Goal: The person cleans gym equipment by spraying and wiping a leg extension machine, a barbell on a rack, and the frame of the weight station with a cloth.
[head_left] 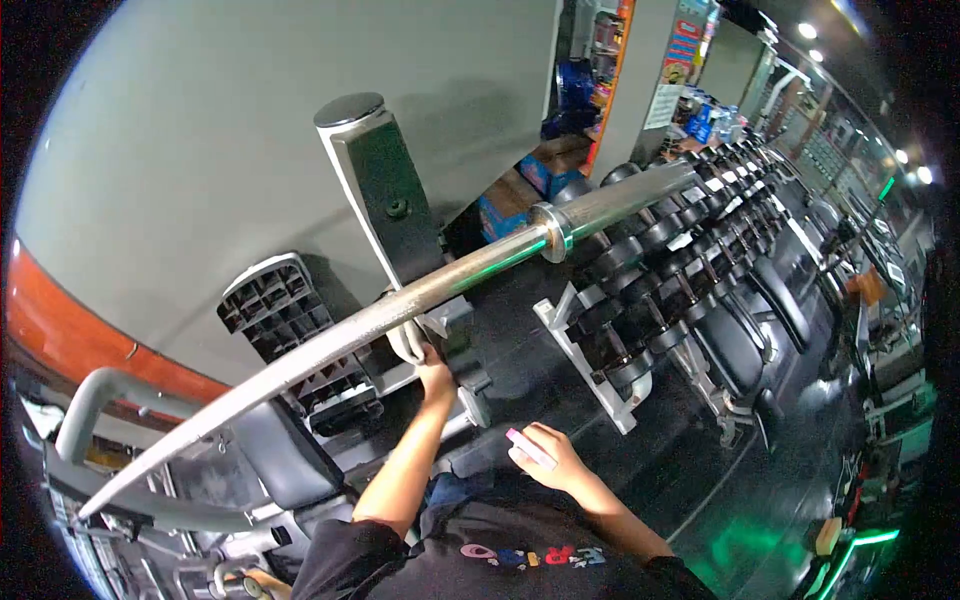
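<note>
A bare barbell (pixel 470 262) runs diagonally across the view, with its thick sleeve end at the upper right. It rests at a pale bar hook (pixel 406 343) on the rack upright (pixel 385 185). Just below the bar, my left hand (pixel 436 378) is closed at this hook, its fingertips partly hidden. Lower and to the right, my right hand (pixel 556 462) is in front of my body, closed around a small pink-and-white stick-shaped thing (pixel 531 448). What this piece is exactly, I cannot make out.
Tiered dumbbell racks (pixel 660 275) stretch away at the right. A padded bench (pixel 283 455) and a grey tubular frame (pixel 100 400) are at the lower left. A black ribbed plastic piece (pixel 275 305) leans by the wall. Cardboard boxes (pixel 512 203) sit behind the upright.
</note>
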Tool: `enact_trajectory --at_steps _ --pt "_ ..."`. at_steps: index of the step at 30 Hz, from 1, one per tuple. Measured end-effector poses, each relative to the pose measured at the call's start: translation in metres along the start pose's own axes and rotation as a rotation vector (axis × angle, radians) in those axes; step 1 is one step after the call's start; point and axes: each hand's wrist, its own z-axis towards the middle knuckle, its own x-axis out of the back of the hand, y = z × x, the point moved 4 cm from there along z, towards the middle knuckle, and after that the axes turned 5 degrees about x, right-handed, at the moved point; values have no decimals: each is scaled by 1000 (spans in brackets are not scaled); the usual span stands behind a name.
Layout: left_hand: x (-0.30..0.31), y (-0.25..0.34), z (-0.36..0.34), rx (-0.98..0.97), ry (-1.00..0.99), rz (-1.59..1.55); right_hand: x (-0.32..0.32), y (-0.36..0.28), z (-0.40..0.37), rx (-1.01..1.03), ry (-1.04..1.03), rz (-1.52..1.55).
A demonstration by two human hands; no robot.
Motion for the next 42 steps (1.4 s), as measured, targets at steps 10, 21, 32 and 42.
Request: enact_trajectory --at_steps 10,21,32,42 --pt "-21 66 6 59 -85 -224 14 15 -18 38 -181 16" --pt "35 -105 19 270 -135 -238 30 6 -107 -219 89 50" --pt "62 -135 -35 496 -99 -13 45 9 -90 27 -98 115" --pt "56 -147 -37 228 150 -70 109 119 -131 -43 -187 177"
